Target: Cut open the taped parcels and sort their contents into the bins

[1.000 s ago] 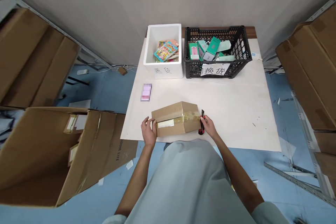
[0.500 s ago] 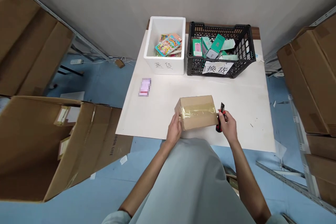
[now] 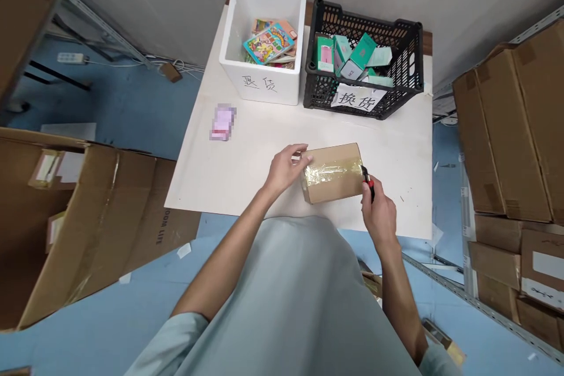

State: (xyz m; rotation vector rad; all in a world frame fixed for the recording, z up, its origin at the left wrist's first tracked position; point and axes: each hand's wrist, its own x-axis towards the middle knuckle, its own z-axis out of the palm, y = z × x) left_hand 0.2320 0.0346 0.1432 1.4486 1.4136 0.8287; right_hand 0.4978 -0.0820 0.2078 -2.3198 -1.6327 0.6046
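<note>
A small cardboard box (image 3: 331,189) lies on the white table top (image 3: 259,170), a strip of shiny clear tape running along its upper face. My left hand (image 3: 284,169) grips the box's left end, thumb on top and fingers over the far corner. In my right hand (image 3: 379,208) is a red and black box cutter (image 3: 369,182), held in a closed grasp. Its tip meets the box's right edge, where the tape ends. Whether the blade is in the cardboard is too small to tell.
Behind the box stand a white foam box (image 3: 271,83) with booklets and a black plastic crate (image 3: 408,79) with green cartons. A pixelated pinkish item (image 3: 222,122) lies on the left. A large open carton (image 3: 118,211) is beside the table, stacked cartons (image 3: 502,141) at right.
My right hand has turned the box cutter and brought its tip to the box's right edge. My left hand has shifted up from the near-left side to the upper left corner. The view has moved.
</note>
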